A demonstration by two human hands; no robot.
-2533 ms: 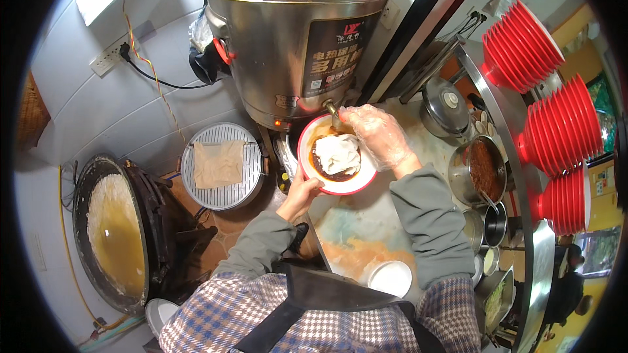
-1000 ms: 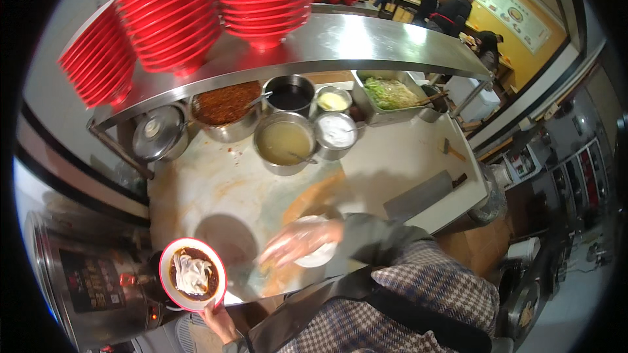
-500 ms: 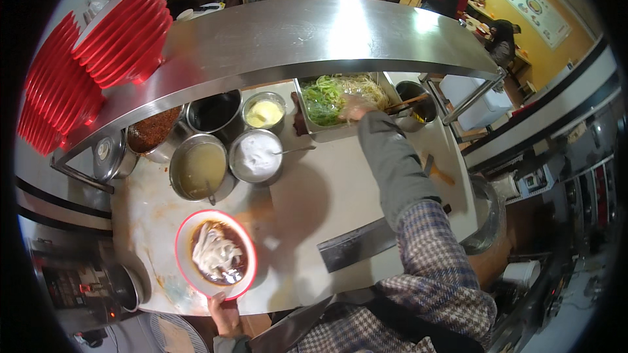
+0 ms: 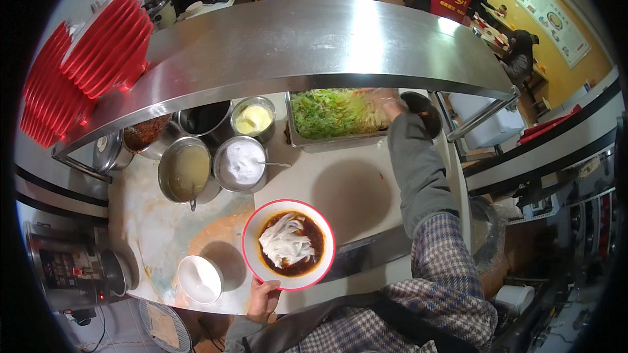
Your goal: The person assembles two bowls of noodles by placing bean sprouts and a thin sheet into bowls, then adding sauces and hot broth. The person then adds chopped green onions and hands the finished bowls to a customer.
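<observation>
My left hand [image 4: 263,297] grips the near rim of a red-rimmed white bowl [image 4: 252,246], its thumb over the edge. White, flat noodle-like strips [image 4: 288,240] lie in the bowl in dark brown sauce. My right arm reaches forward to a metal tray [image 4: 333,142] under the shelf. There my right hand [image 4: 388,101] is over the tray's right end, blurred, its fingers hard to make out. Shredded green leaves [image 4: 330,110] fill the tray, with paler shreds beside the hand. A wide dark cleaver blade [image 4: 366,255] lies partly behind the bowl.
A small white bowl [image 4: 200,279] stands left of my left hand. Metal pots hold white powder [image 4: 242,160], cloudy liquid [image 4: 183,168] and something yellow [image 4: 254,119]. A steel shelf [image 4: 294,39] crosses overhead, stacked with red bowls [image 4: 104,42]. People are beyond it.
The noodle bowl has moved right with my left hand, toward the cleaver. A small white bowl now shows at the left. My right hand is further right along the tray.
</observation>
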